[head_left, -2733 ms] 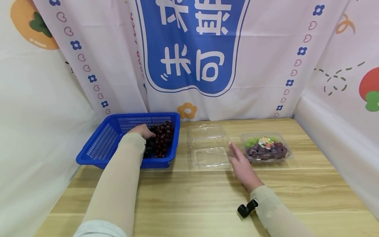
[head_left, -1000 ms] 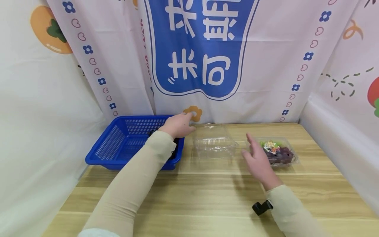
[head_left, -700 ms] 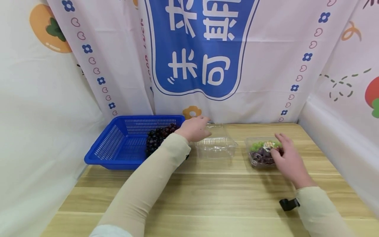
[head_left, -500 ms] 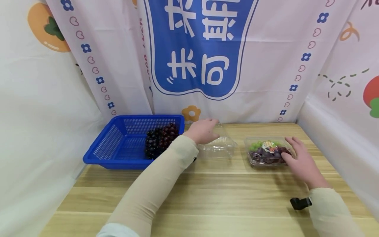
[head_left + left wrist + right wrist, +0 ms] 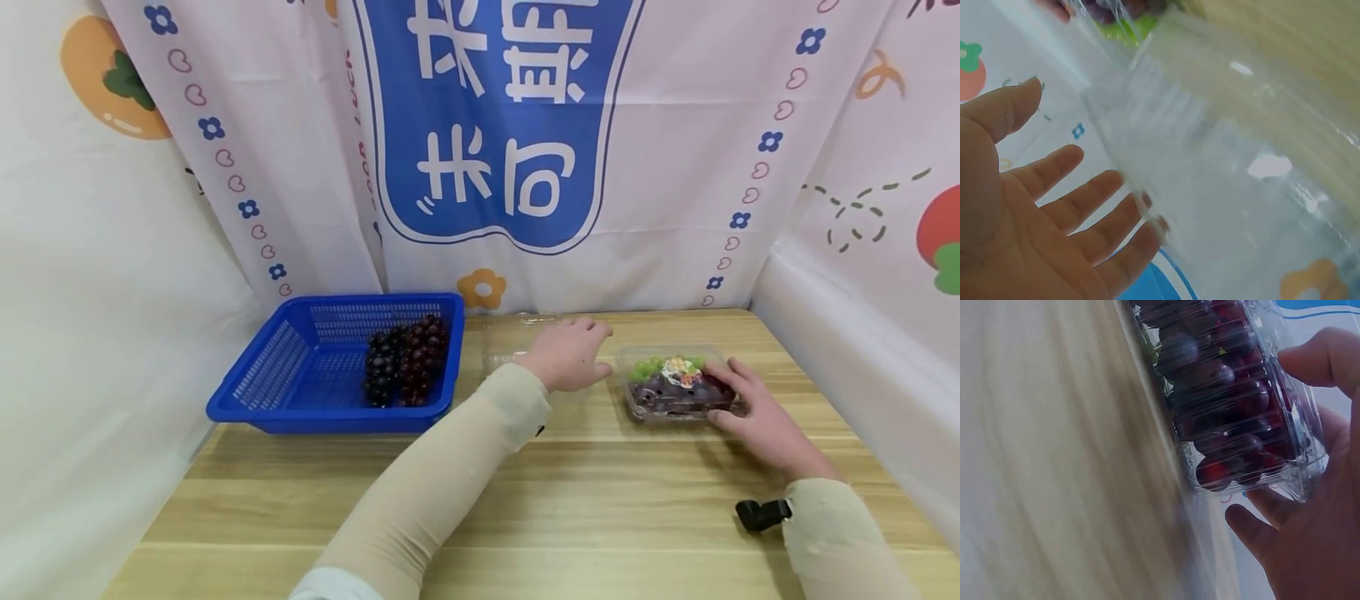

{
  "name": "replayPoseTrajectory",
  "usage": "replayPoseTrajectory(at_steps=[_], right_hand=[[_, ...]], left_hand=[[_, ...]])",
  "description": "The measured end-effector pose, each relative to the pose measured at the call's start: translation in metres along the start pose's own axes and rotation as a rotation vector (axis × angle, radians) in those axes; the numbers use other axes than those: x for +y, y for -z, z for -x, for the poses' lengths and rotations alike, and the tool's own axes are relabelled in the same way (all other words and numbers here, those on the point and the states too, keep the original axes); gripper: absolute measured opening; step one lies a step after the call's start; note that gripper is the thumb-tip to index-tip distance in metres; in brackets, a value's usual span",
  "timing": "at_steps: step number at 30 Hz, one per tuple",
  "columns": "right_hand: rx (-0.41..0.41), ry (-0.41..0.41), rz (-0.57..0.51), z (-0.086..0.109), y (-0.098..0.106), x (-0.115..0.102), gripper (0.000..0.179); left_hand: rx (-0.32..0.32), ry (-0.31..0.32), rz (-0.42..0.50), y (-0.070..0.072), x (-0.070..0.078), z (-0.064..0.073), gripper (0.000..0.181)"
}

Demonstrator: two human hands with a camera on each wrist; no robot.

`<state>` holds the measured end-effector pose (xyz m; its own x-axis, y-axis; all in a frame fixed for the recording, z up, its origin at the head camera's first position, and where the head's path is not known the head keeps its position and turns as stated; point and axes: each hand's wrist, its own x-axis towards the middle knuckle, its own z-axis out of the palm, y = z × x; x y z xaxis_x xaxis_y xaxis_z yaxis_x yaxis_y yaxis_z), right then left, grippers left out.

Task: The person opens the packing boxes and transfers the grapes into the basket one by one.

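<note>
In the head view my left hand (image 5: 570, 354) is over the right part of an unfilled clear plastic clamshell box (image 5: 498, 337), fingers spread and pointing right. The left wrist view has its fingertips right at the edge of the clear plastic (image 5: 1210, 144), nothing in the palm. My right hand (image 5: 761, 417) grips the right end of a second clamshell box (image 5: 1235, 394), thumb and fingers on opposite sides. This box of grapes (image 5: 667, 392) holds green and dark purple ones under a round fruit sticker (image 5: 681, 372).
A blue plastic basket (image 5: 255, 414) stands at the back left, with black grapes (image 5: 381, 367) and dark red grapes (image 5: 423, 358) at its right end. Printed cloth (image 5: 660, 208) hangs behind the wooden table (image 5: 600, 517) and along both sides.
My left hand has left the grapes in the basket and travelled right, past the unfilled box. My right hand has gone from beside that box to the grape box's right end.
</note>
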<state>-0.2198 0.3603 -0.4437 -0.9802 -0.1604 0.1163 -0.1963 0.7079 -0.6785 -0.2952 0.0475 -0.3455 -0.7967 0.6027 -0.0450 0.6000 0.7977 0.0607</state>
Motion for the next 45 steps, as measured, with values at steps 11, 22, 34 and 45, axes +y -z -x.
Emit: replayPoseTrajectory(at_steps=[11,22,34,45], right_hand=[[0.019,0.006,-0.055,0.006,-0.008,0.012,0.079],[0.116,0.020,-0.084,0.006,-0.015,0.016,0.063],[0.151,-0.014,-0.163,0.003,-0.021,0.012,0.076],[0.125,-0.110,-0.215,0.004,-0.018,0.019,0.100]], left_hand=[[-0.053,-0.025,-0.051,-0.019,0.037,-0.007,0.068],[-0.010,-0.024,-0.112,-0.042,0.071,-0.021,0.088],[0.042,-0.017,-0.241,-0.061,0.079,-0.031,0.070],[0.009,-0.041,-0.341,-0.062,0.098,-0.036,0.047]])
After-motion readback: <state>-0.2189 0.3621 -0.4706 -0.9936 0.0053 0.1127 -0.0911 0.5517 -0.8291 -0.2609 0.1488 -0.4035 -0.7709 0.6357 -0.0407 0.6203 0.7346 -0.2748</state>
